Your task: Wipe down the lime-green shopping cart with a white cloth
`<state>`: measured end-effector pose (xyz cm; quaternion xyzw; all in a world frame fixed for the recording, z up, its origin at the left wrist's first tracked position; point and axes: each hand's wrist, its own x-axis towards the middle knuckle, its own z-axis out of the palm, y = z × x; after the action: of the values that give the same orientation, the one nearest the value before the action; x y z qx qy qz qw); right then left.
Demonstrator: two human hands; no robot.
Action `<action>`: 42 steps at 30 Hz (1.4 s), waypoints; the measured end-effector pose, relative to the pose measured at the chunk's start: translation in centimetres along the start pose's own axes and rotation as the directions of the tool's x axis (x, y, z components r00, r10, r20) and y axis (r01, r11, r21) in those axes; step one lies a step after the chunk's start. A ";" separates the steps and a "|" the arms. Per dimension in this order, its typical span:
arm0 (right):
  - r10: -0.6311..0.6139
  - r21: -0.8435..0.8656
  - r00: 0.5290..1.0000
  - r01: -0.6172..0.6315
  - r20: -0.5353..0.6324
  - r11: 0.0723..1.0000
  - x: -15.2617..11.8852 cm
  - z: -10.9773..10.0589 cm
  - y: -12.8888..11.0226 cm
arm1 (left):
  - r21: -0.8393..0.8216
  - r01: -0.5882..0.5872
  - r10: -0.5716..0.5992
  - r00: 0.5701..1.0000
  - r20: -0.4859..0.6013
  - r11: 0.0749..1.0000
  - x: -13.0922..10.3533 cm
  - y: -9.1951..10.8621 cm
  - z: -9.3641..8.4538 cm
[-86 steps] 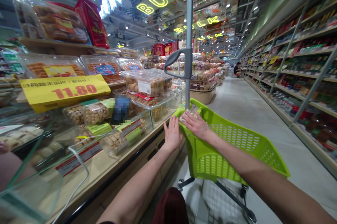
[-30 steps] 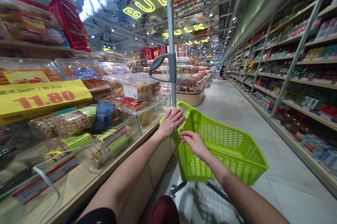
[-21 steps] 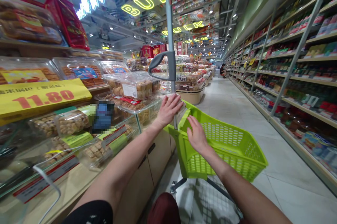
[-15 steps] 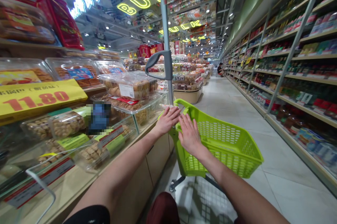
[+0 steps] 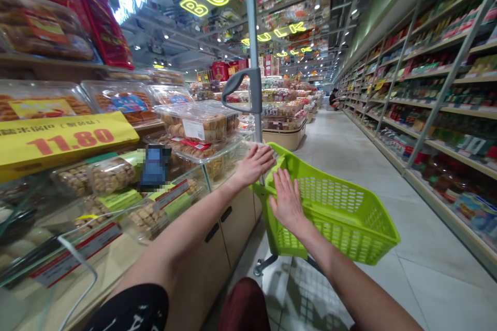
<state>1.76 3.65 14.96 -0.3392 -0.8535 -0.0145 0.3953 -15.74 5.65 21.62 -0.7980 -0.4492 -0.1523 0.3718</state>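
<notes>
A lime-green shopping basket on wheels (image 5: 341, 206) stands in front of me, with a tall grey pole and looped handle (image 5: 241, 91) at its near end. My left hand (image 5: 256, 164) is stretched out flat by the basket's near corner, in front of the pole's foot. Whether it touches the rim is hard to tell. My right hand (image 5: 288, 199) extends over the near end of the basket, fingers long and slightly spread. Neither hand grips anything. Something pale shows just behind my left fingers, too little of it to name.
On the left runs a glass-edged counter with clear boxes of biscuits (image 5: 202, 126) and a yellow price sign (image 5: 66, 139). Tall stocked shelves (image 5: 435, 98) line the right side. Between them a tiled aisle (image 5: 326, 134) leads to a crouching person (image 5: 334, 99).
My view has turned a little left, so everything sits further right. My two hands, close together before, are now slightly further apart.
</notes>
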 end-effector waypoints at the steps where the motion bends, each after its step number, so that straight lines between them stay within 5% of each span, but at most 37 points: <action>1: -0.002 0.000 1.000 0.002 -0.006 1.000 -0.1 0.1 0.1 | -0.008 -0.021 0.021 0.999 0.027 1.000 -0.6 0.4 0.4; 7: 0.002 -0.011 1.000 -0.002 -0.027 1.000 -0.3 0.4 1.2 | -0.055 -0.081 0.088 0.988 0.128 0.995 -3.4 2.4 2.4; 11: -0.005 -0.015 1.000 0.005 -0.022 1.000 -0.4 0.3 1.2 | -0.088 -0.082 0.096 0.981 0.168 0.993 -3.2 2.9 2.1; 17: -0.023 0.000 0.999 0.023 -0.036 1.000 -0.3 0.4 1.1 | -0.023 0.104 -0.103 0.993 0.054 0.994 -1.3 2.4 1.0; 25: -0.011 0.001 1.000 0.011 -0.016 1.000 -0.6 0.1 1.4 | -0.085 0.012 0.000 0.991 0.136 0.996 -5.4 5.4 4.8; 35: 0.051 0.006 0.998 -0.051 0.029 0.999 -0.8 -0.3 1.8 | -0.042 0.150 -0.151 0.988 -0.035 0.988 0.0 0.7 0.5; 42: 0.067 -0.006 0.996 -0.067 0.056 0.998 -1.1 -0.7 2.0 | -0.029 -0.001 0.004 0.995 0.099 1.000 -2.7 2.9 3.6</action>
<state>3.92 4.39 14.25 -0.3687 -0.8524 0.0067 0.3707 -15.11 5.72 16.30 -0.8104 -0.4639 -0.1183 0.3377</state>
